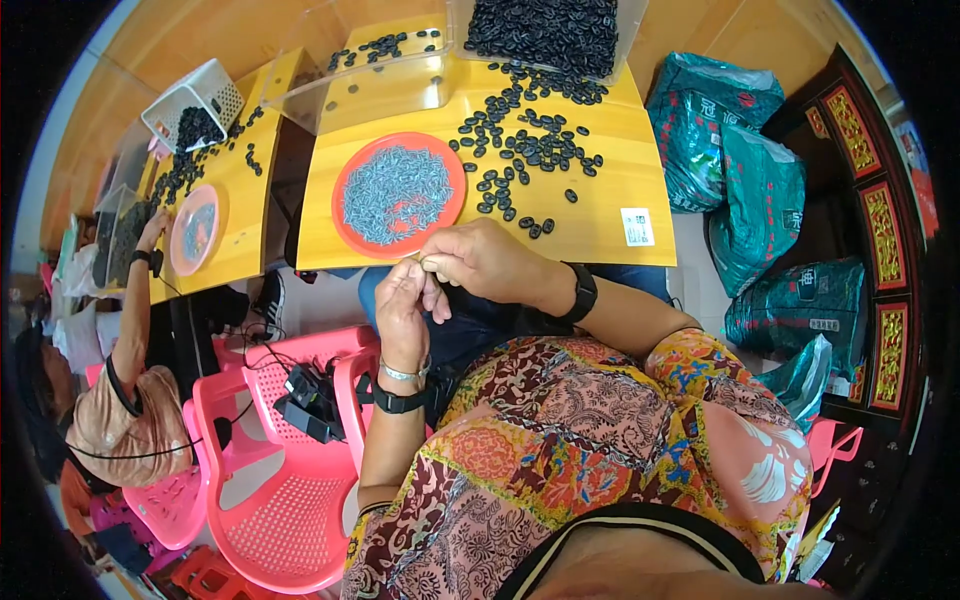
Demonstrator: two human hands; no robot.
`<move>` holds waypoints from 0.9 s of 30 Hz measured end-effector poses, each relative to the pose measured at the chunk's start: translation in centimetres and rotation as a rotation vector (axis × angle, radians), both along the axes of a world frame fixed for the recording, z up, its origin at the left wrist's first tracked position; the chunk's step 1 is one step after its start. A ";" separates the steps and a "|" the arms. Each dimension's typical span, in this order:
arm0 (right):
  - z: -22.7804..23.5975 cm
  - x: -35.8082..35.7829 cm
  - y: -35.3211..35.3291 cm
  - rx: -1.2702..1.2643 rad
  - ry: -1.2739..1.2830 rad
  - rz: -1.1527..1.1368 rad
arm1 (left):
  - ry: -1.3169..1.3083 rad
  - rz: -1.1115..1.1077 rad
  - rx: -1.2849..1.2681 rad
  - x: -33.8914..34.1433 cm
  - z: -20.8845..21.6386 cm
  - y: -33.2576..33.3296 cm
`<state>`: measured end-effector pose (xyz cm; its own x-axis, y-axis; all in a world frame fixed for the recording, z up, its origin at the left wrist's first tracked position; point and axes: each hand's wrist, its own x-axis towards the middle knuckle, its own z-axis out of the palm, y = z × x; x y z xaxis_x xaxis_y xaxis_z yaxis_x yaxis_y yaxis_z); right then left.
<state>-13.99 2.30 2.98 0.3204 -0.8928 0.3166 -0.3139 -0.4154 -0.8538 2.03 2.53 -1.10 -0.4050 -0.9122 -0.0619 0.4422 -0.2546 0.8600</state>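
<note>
My left hand (pixel 402 305) and my right hand (pixel 478 262) meet at the near edge of the yellow table (pixel 570 240). Thumbs and fingertips of both are pinched together, and whatever lies between them is too small or hidden to make out. Just beyond them, a round red plate (pixel 457 190) carries a heap of small, thin grey metal pieces (pixel 390 185), perhaps screws. Right of the plate, many small black oval pieces with holes (pixel 530 150) are scattered over the tabletop.
A clear bin (pixel 628 45) of black pieces stands at the far side, beside a clear plastic box (pixel 360 95). Green sacks (pixel 765 190) lie at right. A pink chair (pixel 290 520) holds black devices (pixel 310 405). At left, a co-worker (pixel 130 420) reaches toward a pink plate (pixel 183 250).
</note>
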 end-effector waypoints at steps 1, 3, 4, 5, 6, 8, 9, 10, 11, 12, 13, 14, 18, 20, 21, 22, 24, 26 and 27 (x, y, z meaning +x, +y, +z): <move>0.4 -0.2 0.1 0.121 -0.027 0.002 | -0.016 0.011 -0.021 -0.1 0.1 0.1; 1.2 -0.3 0.2 0.238 -0.053 0.005 | -0.031 0.024 -0.044 -0.5 0.5 0.2; 1.5 -0.3 0.3 0.298 -0.109 0.011 | -0.034 0.047 -0.040 -0.7 0.7 0.4; 1.7 -0.3 0.3 0.355 -0.166 0.013 | -0.037 0.067 -0.038 -0.8 0.9 0.4; 1.4 -0.4 -0.1 0.351 -0.164 0.011 | -0.035 0.066 -0.042 -0.7 0.7 0.3; 0.8 -1.5 -2.2 -0.045 0.075 -0.007 | -0.064 0.092 -0.051 -0.7 0.0 0.1; 1.6 -2.1 -3.8 -0.069 0.140 -0.023 | -0.063 0.095 -0.053 -0.6 -0.1 -0.1; 3.0 -2.9 -5.8 -0.092 0.208 -0.044 | -0.099 0.099 -0.045 -0.5 -0.1 -0.3; 4.6 -3.4 -8.0 -0.102 0.238 -0.140 | -0.135 0.102 -0.036 -0.5 -0.1 -0.4; 5.9 -3.7 -10.5 -0.109 0.266 -0.238 | -0.160 0.105 -0.007 -0.5 0.1 -0.4; 6.6 -4.6 -13.9 -0.264 0.335 -0.353 | -0.160 0.099 -0.006 -0.5 0.3 -0.5; 7.5 -5.5 -16.4 -0.420 0.409 -0.474 | -0.165 0.093 -0.029 -0.6 0.5 -0.6; 11.4 -6.1 -16.6 -0.399 0.236 -0.480 | -0.145 0.124 -0.007 0.0 0.2 -1.0; 7.9 -9.3 -18.0 -0.489 0.335 -0.528 | -0.124 0.126 0.030 -0.3 0.3 -1.3; 6.3 -9.3 -17.5 -0.480 0.336 -0.517 | -0.124 0.134 0.040 0.1 0.1 -1.2; 5.4 -9.9 -16.0 -0.326 0.546 -0.467 | -0.133 0.135 0.045 0.1 -0.1 -1.3; 2.7 -11.2 -13.6 -0.076 0.713 -0.374 | -0.143 0.131 0.043 0.2 -0.4 -1.3; 1.6 -11.2 -10.9 0.183 0.682 -0.316 | -0.156 0.128 0.056 0.2 -0.4 -1.2; 2.3 -11.1 -9.4 0.350 0.684 -0.307 | -0.168 0.119 0.059 0.0 -0.4 -1.2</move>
